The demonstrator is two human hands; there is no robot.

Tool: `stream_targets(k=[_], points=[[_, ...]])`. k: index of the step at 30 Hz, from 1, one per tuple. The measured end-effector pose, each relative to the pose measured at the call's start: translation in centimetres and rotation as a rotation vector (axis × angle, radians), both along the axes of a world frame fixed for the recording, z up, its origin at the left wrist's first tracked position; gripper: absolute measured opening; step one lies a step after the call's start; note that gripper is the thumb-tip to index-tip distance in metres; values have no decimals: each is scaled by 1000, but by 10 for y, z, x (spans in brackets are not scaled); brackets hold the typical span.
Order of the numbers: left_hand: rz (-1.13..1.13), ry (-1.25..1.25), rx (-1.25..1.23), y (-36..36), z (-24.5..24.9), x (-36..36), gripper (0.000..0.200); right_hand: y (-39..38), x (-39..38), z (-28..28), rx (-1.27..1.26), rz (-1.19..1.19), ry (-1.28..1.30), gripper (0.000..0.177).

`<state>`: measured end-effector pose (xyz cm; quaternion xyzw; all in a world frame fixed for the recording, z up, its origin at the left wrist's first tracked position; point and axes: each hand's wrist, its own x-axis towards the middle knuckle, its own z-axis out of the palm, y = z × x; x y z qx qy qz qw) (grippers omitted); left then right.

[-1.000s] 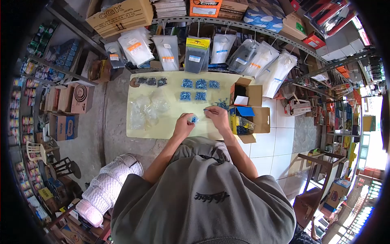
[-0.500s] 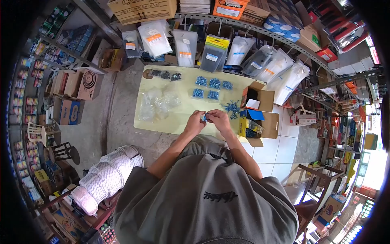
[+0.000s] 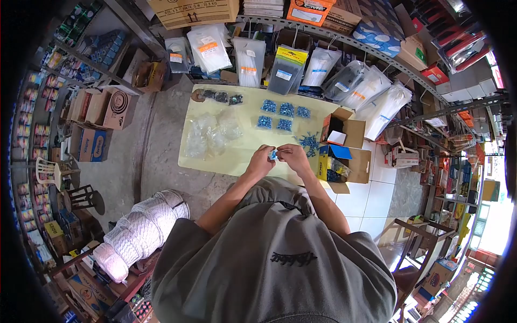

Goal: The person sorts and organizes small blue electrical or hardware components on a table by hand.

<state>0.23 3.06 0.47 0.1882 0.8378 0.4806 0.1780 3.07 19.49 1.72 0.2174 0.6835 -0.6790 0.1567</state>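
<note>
My left hand is closed around some small blue pieces, held just above the table's near edge. Against them from the other side, the fingers of my right hand are pinched together at the same spot. Whether the blue pieces are inside a bag there is too small to make out. A loose pile of similar blue, screw-like pieces lies to the right of my right hand. Farther back, several clear packets of blue pieces lie in two rows on the pale yellow table.
Clear plastic bags are spread on the table's left, with dark small packets behind. Two open cardboard boxes stand at the right edge. Packs of cable ties hang from the shelf beyond. A large rope roll stands lower left.
My right hand has shifted slightly right and its fingers have moved a little off the blue pieces, which show more now. The view has shifted slightly; the things on the table lie as before.
</note>
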Motion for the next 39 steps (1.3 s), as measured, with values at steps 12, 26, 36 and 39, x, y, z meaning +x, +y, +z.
stream_targets(k=[12, 26, 36, 39], points=[[-70, 128, -39, 3, -5, 2, 39, -3, 0, -1, 17, -91, -30, 21], [-71, 49, 17, 2, 7, 1, 40, 0, 7, 14, -191, -19, 56, 24], [9, -50, 24, 4, 6, 5, 42, 50, -21, -82, 885, 8, 192, 30], [28, -62, 13, 2, 10, 6, 41, 52, -36, -92, 968, 135, 152, 29]])
